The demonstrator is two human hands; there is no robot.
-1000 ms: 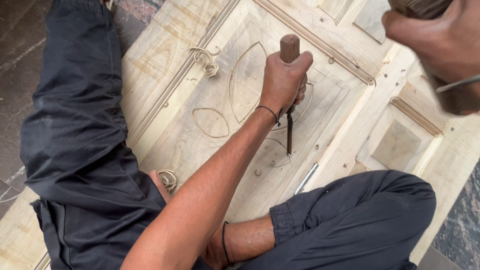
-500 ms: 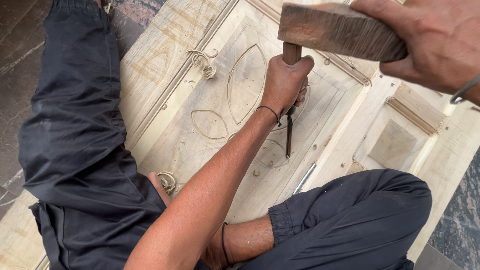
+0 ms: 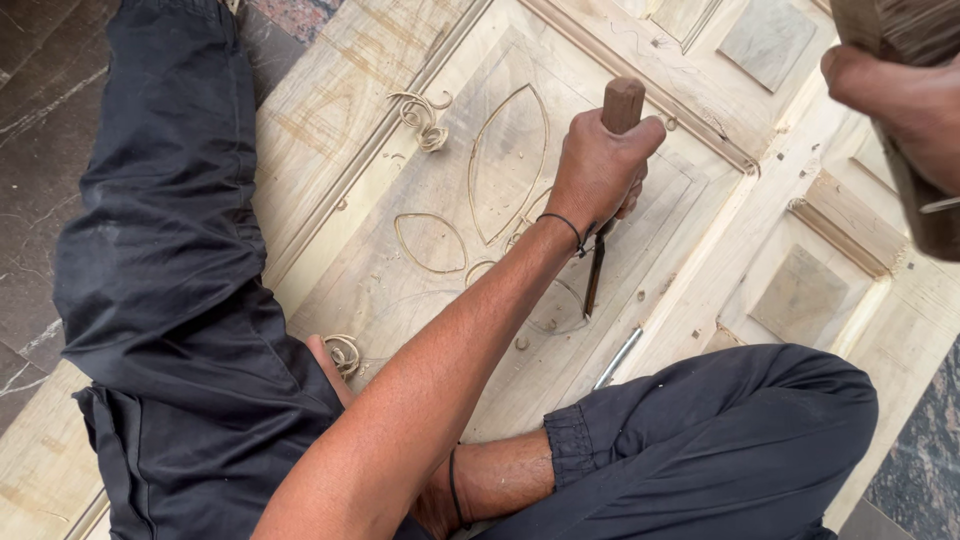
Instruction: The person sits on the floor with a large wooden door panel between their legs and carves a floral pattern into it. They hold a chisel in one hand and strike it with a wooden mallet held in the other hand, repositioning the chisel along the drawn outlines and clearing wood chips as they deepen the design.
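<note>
Chisel (image 3: 600, 250) in the left hand (image 3: 600, 165): the fingers are wrapped tight round its brown wooden handle, and the dark blade runs down to the pale wooden door panel (image 3: 700, 260), its tip touching a carved petal outline. The right hand (image 3: 895, 100) is raised at the upper right edge, closed on what seems to be a wooden mallet (image 3: 900, 30), though most of it is cut off by the frame. Curled wood shavings (image 3: 420, 112) lie near the upper leaf carving. The person sits on the panel in dark trousers (image 3: 170, 250), and a slim metal tool (image 3: 618, 358) lies beside the knee.
</note>
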